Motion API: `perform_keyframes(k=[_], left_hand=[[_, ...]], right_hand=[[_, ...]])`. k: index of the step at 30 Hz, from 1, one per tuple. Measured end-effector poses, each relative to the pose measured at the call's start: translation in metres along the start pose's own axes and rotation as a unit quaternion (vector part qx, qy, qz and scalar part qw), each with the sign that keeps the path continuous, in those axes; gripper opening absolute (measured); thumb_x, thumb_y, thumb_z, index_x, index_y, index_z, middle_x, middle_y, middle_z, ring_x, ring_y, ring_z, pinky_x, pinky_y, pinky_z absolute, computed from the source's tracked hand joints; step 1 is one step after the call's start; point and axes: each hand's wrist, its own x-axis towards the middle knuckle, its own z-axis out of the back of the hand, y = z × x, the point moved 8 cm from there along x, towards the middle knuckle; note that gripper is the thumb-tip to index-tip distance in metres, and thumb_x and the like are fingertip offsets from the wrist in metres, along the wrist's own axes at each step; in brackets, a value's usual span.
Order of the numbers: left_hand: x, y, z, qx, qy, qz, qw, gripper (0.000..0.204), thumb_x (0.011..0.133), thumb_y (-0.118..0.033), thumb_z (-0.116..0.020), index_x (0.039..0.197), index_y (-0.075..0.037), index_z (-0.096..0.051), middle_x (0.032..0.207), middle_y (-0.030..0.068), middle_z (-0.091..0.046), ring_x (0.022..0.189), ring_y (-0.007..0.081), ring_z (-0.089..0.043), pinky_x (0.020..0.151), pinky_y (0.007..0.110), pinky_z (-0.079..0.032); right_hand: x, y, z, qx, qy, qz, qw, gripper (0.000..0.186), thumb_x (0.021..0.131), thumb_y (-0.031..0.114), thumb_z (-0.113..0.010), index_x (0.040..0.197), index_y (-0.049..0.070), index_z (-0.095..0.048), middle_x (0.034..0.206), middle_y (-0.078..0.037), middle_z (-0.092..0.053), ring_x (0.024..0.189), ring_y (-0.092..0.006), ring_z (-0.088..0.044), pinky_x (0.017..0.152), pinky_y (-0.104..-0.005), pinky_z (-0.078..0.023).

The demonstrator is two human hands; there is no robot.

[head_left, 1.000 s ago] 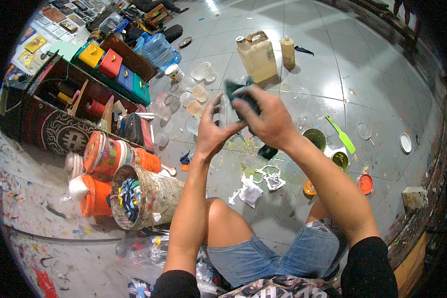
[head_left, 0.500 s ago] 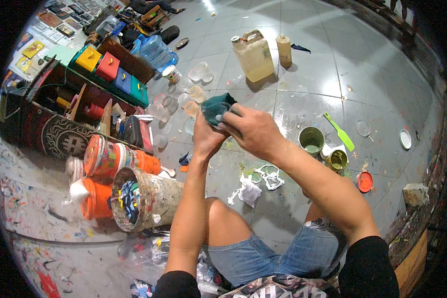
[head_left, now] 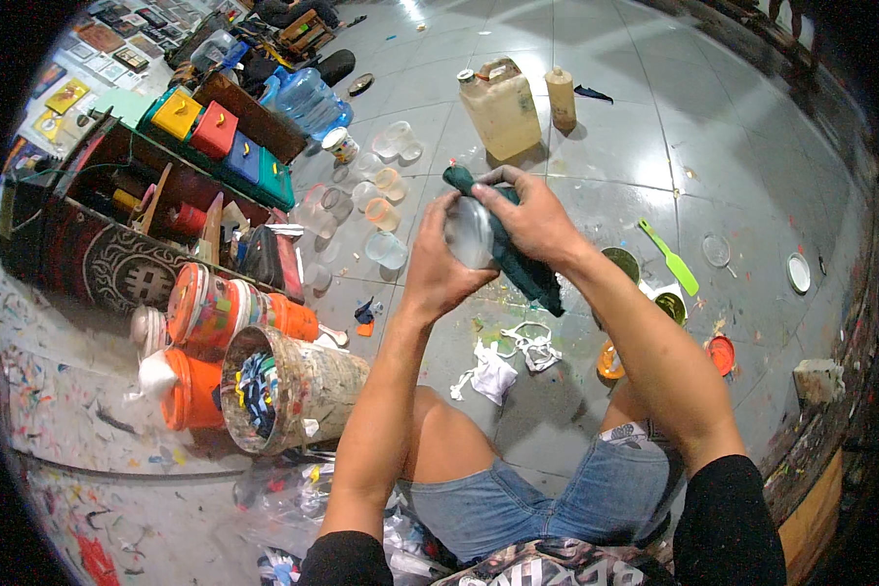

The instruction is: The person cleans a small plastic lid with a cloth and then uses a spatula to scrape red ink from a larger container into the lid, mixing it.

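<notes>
Wrapped around a clear plastic cup (head_left: 470,232), the left hand (head_left: 438,264) holds it up near the centre of the frame, while the right hand (head_left: 530,217) presses a dark teal cloth (head_left: 518,262) against it — fingers closed over the fabric. Below lie white rag scraps (head_left: 493,371) on the tiled floor (head_left: 752,146); more clear cups (head_left: 381,195) stand upper left.

A grey tiled floor (head_left: 596,146) carries a yellowish jug (head_left: 503,107), clear cups (head_left: 381,210), and a green spatula (head_left: 670,257).
</notes>
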Motion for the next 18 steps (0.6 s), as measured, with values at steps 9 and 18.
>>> perform_keyframes(k=[9, 18], left_hand=[[-0.009, 0.069, 0.007, -0.153, -0.038, 0.131, 0.979, 0.084, 0.06, -0.018, -0.089, 0.13, 0.005, -0.049, 0.117, 0.0201, -0.059, 0.11, 0.0329, -0.06, 0.096, 0.039, -0.048], [-0.009, -0.004, -0.006, 0.156, 0.016, -0.077, 0.985, 0.103, 0.059, -0.013, -0.089, 0.143, 0.004, -0.031, 0.138, 0.022, -0.04, 0.127, 0.0424, -0.042, 0.107, 0.046, -0.04]], right_hand=[[-0.038, 0.026, -0.047, -0.251, 0.103, 0.182, 0.945, 0.023, 0.093, 0.027, -0.064, 0.103, 0.006, -0.062, 0.099, -0.021, -0.067, 0.09, -0.0434, -0.064, 0.077, -0.0479, -0.051], [-0.013, -0.016, -0.003, 0.065, 0.015, -0.154, 0.986, 0.048, 0.092, 0.04, -0.069, 0.118, 0.001, -0.06, 0.098, -0.011, -0.066, 0.084, -0.0147, -0.062, 0.072, -0.0286, -0.052]])
